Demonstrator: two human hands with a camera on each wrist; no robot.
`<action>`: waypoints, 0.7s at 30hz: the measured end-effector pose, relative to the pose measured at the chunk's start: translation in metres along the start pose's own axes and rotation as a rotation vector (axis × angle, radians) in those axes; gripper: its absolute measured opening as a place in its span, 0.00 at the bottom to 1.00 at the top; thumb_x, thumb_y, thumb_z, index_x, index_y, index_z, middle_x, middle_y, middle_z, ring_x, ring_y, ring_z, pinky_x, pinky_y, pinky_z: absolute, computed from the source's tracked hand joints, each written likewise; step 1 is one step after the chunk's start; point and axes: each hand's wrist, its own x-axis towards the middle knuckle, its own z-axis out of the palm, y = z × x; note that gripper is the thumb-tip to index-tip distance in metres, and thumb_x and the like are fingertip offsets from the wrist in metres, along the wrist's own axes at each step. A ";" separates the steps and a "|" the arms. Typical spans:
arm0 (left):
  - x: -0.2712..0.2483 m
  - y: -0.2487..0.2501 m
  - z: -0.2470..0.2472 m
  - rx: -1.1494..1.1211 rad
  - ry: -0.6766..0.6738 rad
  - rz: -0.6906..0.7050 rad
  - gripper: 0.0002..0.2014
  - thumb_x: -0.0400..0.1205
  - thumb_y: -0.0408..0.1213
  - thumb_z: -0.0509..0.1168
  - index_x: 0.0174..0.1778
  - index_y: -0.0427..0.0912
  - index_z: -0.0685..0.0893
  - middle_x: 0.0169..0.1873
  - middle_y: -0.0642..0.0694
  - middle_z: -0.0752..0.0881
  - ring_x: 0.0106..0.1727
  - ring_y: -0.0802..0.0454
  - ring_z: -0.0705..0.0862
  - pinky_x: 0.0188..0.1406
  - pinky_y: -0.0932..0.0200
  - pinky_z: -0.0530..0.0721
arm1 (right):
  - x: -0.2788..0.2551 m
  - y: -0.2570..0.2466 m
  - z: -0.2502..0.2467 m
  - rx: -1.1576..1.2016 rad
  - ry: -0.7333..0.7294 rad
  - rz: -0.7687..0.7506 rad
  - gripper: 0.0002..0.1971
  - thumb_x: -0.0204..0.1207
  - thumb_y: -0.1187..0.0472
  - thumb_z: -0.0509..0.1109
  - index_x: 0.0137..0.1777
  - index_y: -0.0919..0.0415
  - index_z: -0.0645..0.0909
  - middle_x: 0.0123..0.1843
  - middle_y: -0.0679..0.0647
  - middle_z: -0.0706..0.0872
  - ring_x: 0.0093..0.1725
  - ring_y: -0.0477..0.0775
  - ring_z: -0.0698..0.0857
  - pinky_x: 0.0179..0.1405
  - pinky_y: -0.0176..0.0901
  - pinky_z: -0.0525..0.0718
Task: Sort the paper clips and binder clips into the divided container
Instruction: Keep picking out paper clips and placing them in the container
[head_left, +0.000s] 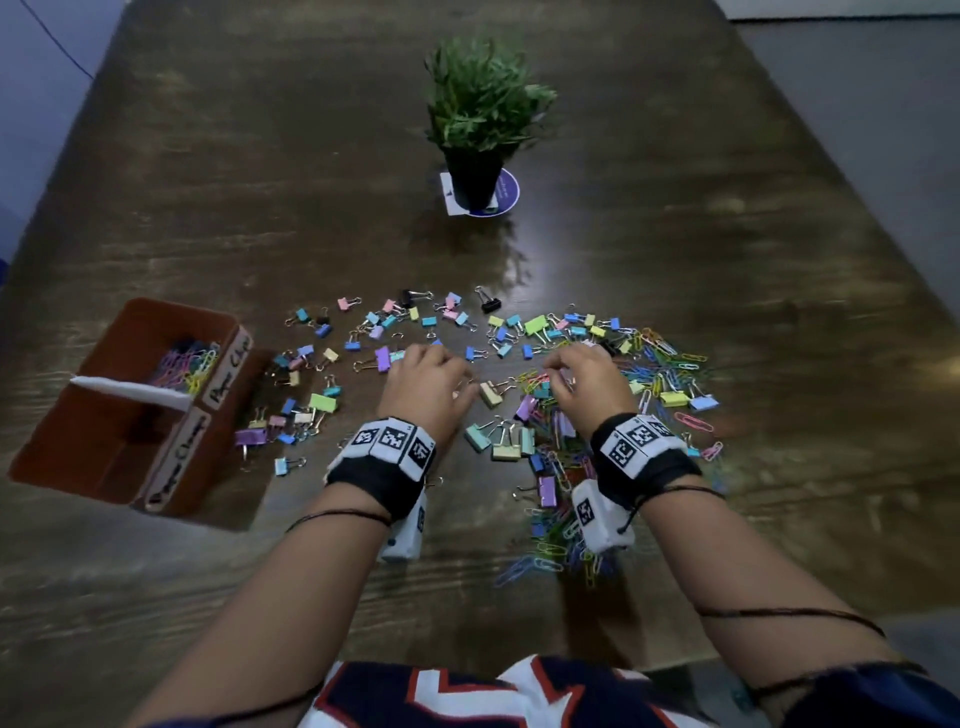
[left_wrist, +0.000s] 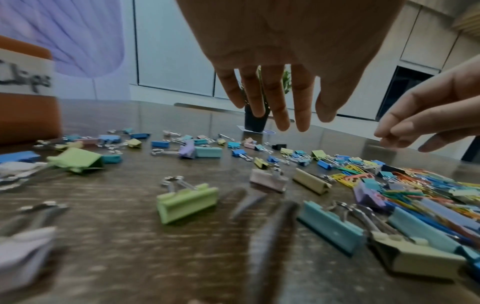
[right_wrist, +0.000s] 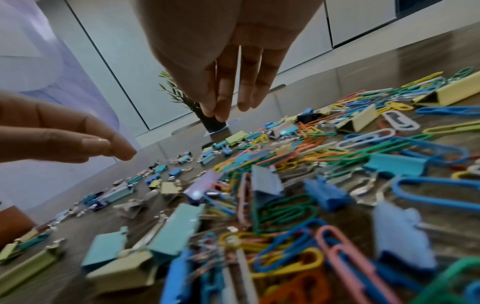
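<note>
A brown divided container (head_left: 104, 441) stands at the left; its far compartment holds coloured paper clips (head_left: 189, 364), and its wall (left_wrist: 28, 115) carries handwritten labels. Pastel binder clips (head_left: 322, 402) lie scattered across the table's middle. A mixed heap of paper clips (head_left: 670, 358) and binder clips lies to the right. My left hand (head_left: 436, 374) hovers over the scattered clips with straight fingers (left_wrist: 283, 121) and holds nothing. My right hand (head_left: 566, 371) hangs above the heap's left edge, fingers (right_wrist: 221, 109) together, nothing seen in them. A beige binder clip (head_left: 491, 393) lies between both hands.
A potted green plant (head_left: 483, 119) on a round coaster stands farther back at the table's middle. The dark wooden table (head_left: 727, 234) stretches wide beyond the clips. Its near edge runs just in front of my body.
</note>
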 end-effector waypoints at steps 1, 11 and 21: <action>0.007 0.008 0.004 0.021 -0.027 0.002 0.17 0.85 0.52 0.58 0.64 0.51 0.82 0.63 0.50 0.79 0.69 0.46 0.69 0.64 0.51 0.67 | 0.002 0.007 -0.003 -0.013 -0.014 0.011 0.07 0.81 0.62 0.64 0.52 0.60 0.84 0.54 0.52 0.85 0.60 0.55 0.76 0.57 0.48 0.75; 0.056 0.060 0.038 0.078 -0.142 -0.022 0.18 0.82 0.55 0.61 0.63 0.50 0.82 0.62 0.47 0.81 0.66 0.45 0.72 0.64 0.48 0.68 | 0.029 0.035 0.008 -0.100 -0.179 0.005 0.09 0.81 0.59 0.65 0.57 0.54 0.84 0.59 0.50 0.83 0.63 0.55 0.73 0.63 0.51 0.76; 0.071 0.063 0.055 0.022 -0.130 -0.074 0.10 0.81 0.50 0.66 0.52 0.48 0.81 0.53 0.49 0.85 0.64 0.45 0.73 0.59 0.50 0.68 | 0.043 0.044 0.012 -0.092 -0.268 0.019 0.06 0.78 0.59 0.68 0.52 0.56 0.84 0.59 0.52 0.80 0.71 0.60 0.69 0.71 0.54 0.70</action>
